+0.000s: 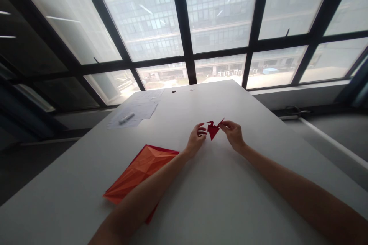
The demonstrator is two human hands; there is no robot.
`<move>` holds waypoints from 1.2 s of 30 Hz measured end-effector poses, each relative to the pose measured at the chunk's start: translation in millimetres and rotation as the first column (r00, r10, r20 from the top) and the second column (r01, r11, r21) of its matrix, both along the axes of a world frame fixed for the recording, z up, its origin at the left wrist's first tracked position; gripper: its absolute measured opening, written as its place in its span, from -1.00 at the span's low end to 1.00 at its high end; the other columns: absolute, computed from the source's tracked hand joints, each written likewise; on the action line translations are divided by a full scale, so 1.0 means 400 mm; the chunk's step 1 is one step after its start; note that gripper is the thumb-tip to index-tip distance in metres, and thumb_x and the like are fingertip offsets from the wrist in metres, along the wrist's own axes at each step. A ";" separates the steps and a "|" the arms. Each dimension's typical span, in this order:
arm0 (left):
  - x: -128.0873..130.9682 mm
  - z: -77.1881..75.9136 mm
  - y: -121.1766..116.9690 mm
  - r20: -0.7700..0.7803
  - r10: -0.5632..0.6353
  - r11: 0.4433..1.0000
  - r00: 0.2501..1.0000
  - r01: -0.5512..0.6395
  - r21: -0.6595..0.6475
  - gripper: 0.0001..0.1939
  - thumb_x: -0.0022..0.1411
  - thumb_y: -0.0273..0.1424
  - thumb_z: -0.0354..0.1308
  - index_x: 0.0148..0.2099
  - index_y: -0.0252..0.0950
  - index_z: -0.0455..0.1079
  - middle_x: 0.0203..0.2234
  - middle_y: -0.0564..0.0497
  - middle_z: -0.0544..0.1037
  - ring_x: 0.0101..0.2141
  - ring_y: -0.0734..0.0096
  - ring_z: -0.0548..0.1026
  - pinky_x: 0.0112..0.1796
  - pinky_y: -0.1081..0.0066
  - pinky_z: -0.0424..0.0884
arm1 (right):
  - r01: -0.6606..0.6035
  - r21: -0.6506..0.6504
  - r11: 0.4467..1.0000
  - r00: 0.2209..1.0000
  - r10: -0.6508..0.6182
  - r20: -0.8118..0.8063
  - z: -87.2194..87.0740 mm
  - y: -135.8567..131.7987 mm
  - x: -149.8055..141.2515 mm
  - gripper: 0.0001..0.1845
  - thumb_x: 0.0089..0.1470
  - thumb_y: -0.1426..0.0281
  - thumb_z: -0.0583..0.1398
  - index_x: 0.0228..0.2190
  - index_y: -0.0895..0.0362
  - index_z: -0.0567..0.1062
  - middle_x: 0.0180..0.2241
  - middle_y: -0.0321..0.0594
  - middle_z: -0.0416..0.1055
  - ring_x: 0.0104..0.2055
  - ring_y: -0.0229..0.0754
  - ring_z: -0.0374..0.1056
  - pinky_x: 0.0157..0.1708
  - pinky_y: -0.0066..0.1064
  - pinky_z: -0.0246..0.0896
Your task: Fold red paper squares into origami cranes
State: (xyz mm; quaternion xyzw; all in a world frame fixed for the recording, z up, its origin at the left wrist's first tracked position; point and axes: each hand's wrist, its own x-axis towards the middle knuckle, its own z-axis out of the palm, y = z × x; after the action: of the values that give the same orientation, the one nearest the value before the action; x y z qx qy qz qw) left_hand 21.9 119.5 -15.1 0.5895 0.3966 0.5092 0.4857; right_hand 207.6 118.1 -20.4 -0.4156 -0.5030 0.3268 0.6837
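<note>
A small red origami crane (213, 130) is over the white table, its bent head to the left and its pointed tail up to the right. My right hand (233, 134) pinches it by the tail side between thumb and fingers. Close to the head end is my left hand (197, 137), its fingers curved and apart with nothing between them. Whether its fingertips touch the paper I cannot tell. Under and beside my left forearm lie creased orange and red paper sheets (143, 164), partly covered by the arm.
The white table (201, 103) reaches towards tall dark-framed windows. At its far left lie printed papers (146, 109) with a whitish marker-like stick (127, 118) on them. Two small round holes (173, 92) show near the far edge.
</note>
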 end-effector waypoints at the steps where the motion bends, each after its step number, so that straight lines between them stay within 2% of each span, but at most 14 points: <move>1: 0.001 -0.003 0.001 -0.019 -0.021 1.000 1.000 0.022 0.005 -0.40 0.07 -0.43 0.32 0.17 -0.27 0.31 -0.18 -0.10 0.53 -0.24 0.36 0.52 -0.25 0.41 0.43 | -0.010 0.003 1.000 1.000 0.010 0.002 0.000 0.000 0.000 -0.74 -0.10 0.16 0.36 -0.44 0.10 0.59 -0.41 -0.20 0.55 -0.33 -0.11 0.41 -0.28 -0.26 0.36; 4: 0.004 -0.003 -0.001 -0.011 -0.105 0.994 0.994 0.105 0.024 -0.31 0.05 -0.42 0.36 0.23 -0.29 0.25 -0.22 -0.10 0.56 -0.22 0.30 0.54 -0.18 0.33 0.44 | -0.076 0.029 0.997 0.997 0.075 0.024 0.001 -0.005 -0.002 -0.76 -0.08 0.18 0.37 -0.44 0.09 0.58 -0.40 -0.21 0.53 -0.31 -0.12 0.40 -0.29 -0.29 0.35; 7: 0.005 0.003 -0.008 0.047 -0.172 0.985 0.984 0.170 0.040 -0.22 0.00 -0.40 0.41 0.26 -0.25 0.23 -0.12 -0.15 0.54 -0.13 0.23 0.54 -0.10 0.25 0.45 | -0.122 0.062 0.991 0.990 0.117 0.082 -0.002 -0.009 -0.003 -0.76 -0.06 0.17 0.37 -0.44 0.09 0.58 -0.32 -0.18 0.49 -0.30 -0.15 0.38 -0.36 -0.35 0.33; 10: 0.004 0.009 -0.012 0.069 -0.206 0.978 0.976 0.203 0.049 -0.19 -0.03 -0.41 0.44 0.26 -0.21 0.24 -0.07 -0.16 0.53 -0.09 0.20 0.54 -0.06 0.21 0.45 | -0.113 0.063 0.992 0.985 0.104 0.139 -0.006 -0.009 -0.003 -0.74 -0.06 0.15 0.37 -0.45 0.09 0.59 -0.28 -0.16 0.46 -0.31 -0.16 0.37 -0.42 -0.38 0.30; 13: 0.004 0.010 -0.012 0.052 -0.169 0.984 0.984 0.165 0.071 -0.24 -0.01 -0.38 0.44 0.24 -0.22 0.28 -0.08 -0.15 0.53 -0.10 0.23 0.53 -0.10 0.26 0.47 | -0.103 0.059 0.993 0.988 0.095 0.118 -0.005 -0.007 -0.002 -0.72 -0.07 0.13 0.37 -0.45 0.09 0.59 -0.29 -0.16 0.46 -0.30 -0.15 0.36 -0.41 -0.37 0.31; 17: 0.005 0.005 -0.008 -0.066 -0.002 0.994 0.998 0.010 0.111 -0.35 0.01 -0.32 0.42 0.16 -0.23 0.36 -0.25 -0.06 0.54 -0.27 0.37 0.52 -0.27 0.42 0.46 | -0.082 0.076 0.994 0.997 0.081 0.006 0.002 -0.005 -0.003 -0.75 -0.09 0.16 0.37 -0.46 0.08 0.58 -0.37 -0.21 0.46 -0.28 -0.13 0.36 -0.32 -0.32 0.32; 20: 0.008 0.003 -0.009 -0.079 -0.043 0.995 0.996 0.049 0.083 -0.39 0.07 -0.33 0.36 0.18 -0.28 0.35 -0.35 -0.03 0.56 -0.33 0.38 0.52 -0.29 0.42 0.45 | -0.119 0.084 0.989 0.993 0.121 -0.013 0.005 -0.007 -0.004 -0.80 -0.08 0.20 0.36 -0.47 0.06 0.58 -0.40 -0.25 0.48 -0.29 -0.14 0.36 -0.27 -0.30 0.31; 22: 0.011 0.006 -0.010 -0.056 -0.070 0.994 0.996 0.075 0.078 -0.42 0.08 -0.35 0.35 0.17 -0.29 0.36 -0.29 -0.07 0.59 -0.30 0.34 0.55 -0.26 0.39 0.46 | -0.142 0.068 0.988 0.990 0.142 -0.003 0.005 -0.008 -0.004 -0.81 -0.07 0.20 0.36 -0.46 0.06 0.59 -0.40 -0.25 0.50 -0.30 -0.13 0.37 -0.25 -0.28 0.30; 26: 0.015 0.014 -0.015 -0.078 -0.040 0.992 0.996 0.049 0.120 -0.51 0.08 -0.41 0.34 0.09 -0.26 0.44 -0.15 -0.12 0.59 -0.20 0.27 0.56 -0.18 0.33 0.47 | -0.156 0.019 0.988 0.987 0.155 0.028 0.003 -0.008 -0.003 -0.79 -0.06 0.19 0.35 -0.42 0.06 0.61 -0.39 -0.23 0.52 -0.27 -0.11 0.38 -0.21 -0.25 0.31; 30: 0.013 0.014 -0.016 -0.075 -0.077 0.982 0.994 0.089 0.164 -0.43 0.05 -0.46 0.35 0.14 -0.25 0.40 -0.10 -0.13 0.57 -0.14 0.24 0.55 -0.10 0.26 0.48 | -0.192 0.050 0.980 0.980 0.189 0.063 -0.002 -0.007 -0.002 -0.79 -0.04 0.19 0.35 -0.42 0.07 0.61 -0.33 -0.20 0.48 -0.26 -0.12 0.38 -0.31 -0.32 0.31; 33: 0.009 0.010 -0.015 -0.058 -0.118 0.972 0.991 0.127 0.199 -0.39 0.05 -0.49 0.35 0.17 -0.25 0.37 -0.09 -0.13 0.57 -0.10 0.22 0.54 -0.06 0.23 0.46 | -0.171 0.058 0.984 0.977 0.162 0.137 -0.004 -0.009 -0.002 -0.79 -0.04 0.19 0.36 -0.43 0.08 0.61 -0.30 -0.18 0.45 -0.31 -0.16 0.35 -0.41 -0.37 0.26; 36: 0.008 0.007 -0.013 -0.044 -0.136 0.970 0.990 0.143 0.199 -0.37 0.05 -0.53 0.33 0.19 -0.25 0.33 -0.09 -0.13 0.57 -0.11 0.22 0.54 -0.06 0.22 0.47 | -0.142 0.073 0.987 0.968 0.123 0.218 -0.004 -0.013 -0.003 -0.79 -0.01 0.20 0.35 -0.44 0.08 0.61 -0.30 -0.19 0.43 -0.32 -0.19 0.35 -0.40 -0.38 0.22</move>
State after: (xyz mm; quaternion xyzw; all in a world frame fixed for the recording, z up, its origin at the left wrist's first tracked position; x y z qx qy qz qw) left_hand 25.2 114.2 -12.3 0.6697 0.3080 0.5023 0.4520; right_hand 206.6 113.1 -22.0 -0.3832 -0.6137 0.3029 0.6203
